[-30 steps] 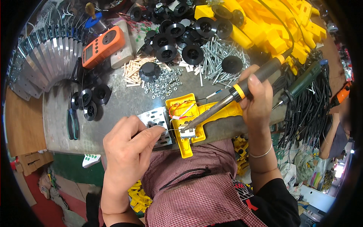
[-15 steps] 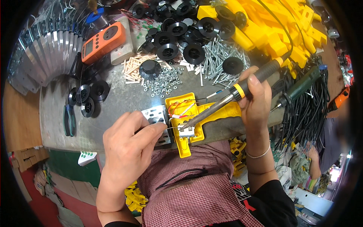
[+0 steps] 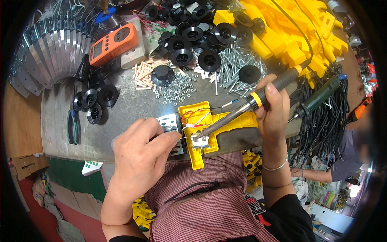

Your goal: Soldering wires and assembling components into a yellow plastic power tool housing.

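Note:
My right hand [image 3: 274,111] is closed around the black and yellow handle of a soldering iron [image 3: 284,80]. The iron's tip rests at a small silver metal component [image 3: 200,142] inside a yellow plastic housing half [image 3: 234,121]. A thin solder wire [image 3: 186,137] is pinched between thumb and forefinger of my left hand [image 3: 139,151], its end reaching the iron's tip. Red, black and white wires [image 3: 191,116] lie in the housing's upper part. Partly behind my left fingers sits a perforated metal plate [image 3: 168,122], beside the housing.
Beyond the housing lie nuts [image 3: 177,88], screws [image 3: 236,68], black knobs [image 3: 181,57] and yellow housings [image 3: 290,32]. An orange meter [image 3: 114,44], pliers [image 3: 73,127] and metal blades [image 3: 60,44] are left. Black cables [image 3: 322,121] and a green-handled tool [image 3: 320,97] lie right, near another person's arm [image 3: 312,174].
The whole view has shifted slightly. Both hands keep their grips, with the iron's tip and solder still at the component. Another person's arm now reaches in at the right.

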A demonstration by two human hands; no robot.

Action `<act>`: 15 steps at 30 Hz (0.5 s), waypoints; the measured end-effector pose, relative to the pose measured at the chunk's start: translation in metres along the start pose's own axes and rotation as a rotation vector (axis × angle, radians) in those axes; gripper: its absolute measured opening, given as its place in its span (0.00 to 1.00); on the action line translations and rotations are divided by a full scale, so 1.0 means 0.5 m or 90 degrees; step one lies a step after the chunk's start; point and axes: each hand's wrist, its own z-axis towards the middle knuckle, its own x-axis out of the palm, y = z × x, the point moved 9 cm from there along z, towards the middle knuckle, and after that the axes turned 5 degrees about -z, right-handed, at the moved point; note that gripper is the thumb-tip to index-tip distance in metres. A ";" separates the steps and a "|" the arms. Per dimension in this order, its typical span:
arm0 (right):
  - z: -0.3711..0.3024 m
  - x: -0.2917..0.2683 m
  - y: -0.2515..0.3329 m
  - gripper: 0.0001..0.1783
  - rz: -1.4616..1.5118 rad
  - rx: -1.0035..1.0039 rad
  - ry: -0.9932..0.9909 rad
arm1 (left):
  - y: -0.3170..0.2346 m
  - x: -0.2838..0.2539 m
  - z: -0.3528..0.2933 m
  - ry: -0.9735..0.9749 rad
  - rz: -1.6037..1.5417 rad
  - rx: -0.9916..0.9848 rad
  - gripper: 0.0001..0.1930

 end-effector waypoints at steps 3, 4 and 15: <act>0.001 0.000 -0.002 0.14 0.002 0.003 0.002 | 0.001 0.002 0.001 0.005 -0.001 0.002 0.09; 0.002 0.000 -0.003 0.14 0.007 0.003 0.003 | 0.001 0.003 0.001 0.004 -0.002 0.003 0.09; 0.003 -0.001 -0.004 0.13 0.010 0.011 0.001 | -0.002 -0.008 0.001 0.007 0.006 0.001 0.10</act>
